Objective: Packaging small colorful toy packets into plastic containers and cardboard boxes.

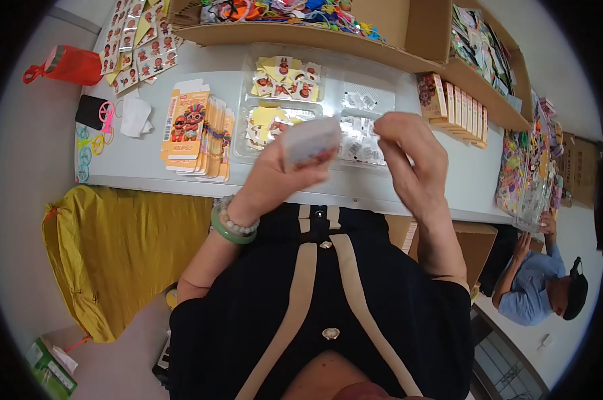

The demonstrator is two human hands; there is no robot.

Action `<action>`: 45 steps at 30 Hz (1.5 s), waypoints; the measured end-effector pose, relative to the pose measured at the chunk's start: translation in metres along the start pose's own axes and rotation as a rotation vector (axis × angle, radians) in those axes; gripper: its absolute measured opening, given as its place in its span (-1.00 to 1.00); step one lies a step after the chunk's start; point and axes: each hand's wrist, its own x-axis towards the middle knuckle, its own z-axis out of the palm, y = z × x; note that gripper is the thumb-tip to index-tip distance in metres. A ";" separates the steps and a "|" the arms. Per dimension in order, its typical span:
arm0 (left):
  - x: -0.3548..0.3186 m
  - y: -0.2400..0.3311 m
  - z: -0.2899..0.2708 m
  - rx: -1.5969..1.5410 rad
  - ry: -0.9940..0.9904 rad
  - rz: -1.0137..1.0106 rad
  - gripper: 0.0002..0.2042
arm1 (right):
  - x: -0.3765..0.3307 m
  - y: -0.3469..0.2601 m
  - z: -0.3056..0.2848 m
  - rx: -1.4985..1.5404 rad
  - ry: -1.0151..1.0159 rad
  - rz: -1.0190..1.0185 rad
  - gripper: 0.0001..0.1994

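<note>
My left hand is closed around a small whitish packet, blurred, with some red showing at its lower edge. My right hand hovers to the right of it, thumb and fingers bent together; whatever is between the fingertips, if anything, cannot be made out. Beneath both hands lies a clear plastic tray with compartments. Cut sticker pieces with red figures and yellow backing fill the left compartments. Small white sachets with dark print lie in the right ones, close to my right fingertips.
Flattened orange cartons are stacked left of the tray. Beyond it stands a cardboard box of colourful trinkets. Upright small boxes line the right. A red bottle, sticker sheets and a phone lie left. Another person works at right.
</note>
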 end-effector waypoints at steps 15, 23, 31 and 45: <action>0.009 -0.001 -0.004 0.124 0.148 0.043 -0.57 | -0.023 0.084 0.034 -0.206 -0.297 0.334 -0.93; 0.017 0.005 0.009 0.231 0.019 0.030 -0.51 | -0.006 0.071 -0.005 0.762 -0.025 0.724 -0.94; 0.017 0.004 0.008 0.267 0.003 0.019 -0.49 | -0.008 0.075 -0.005 0.700 -0.081 0.654 -0.96; 0.020 0.003 0.007 0.265 -0.021 -0.017 -0.51 | 0.010 0.025 -0.004 0.951 0.122 0.618 -0.94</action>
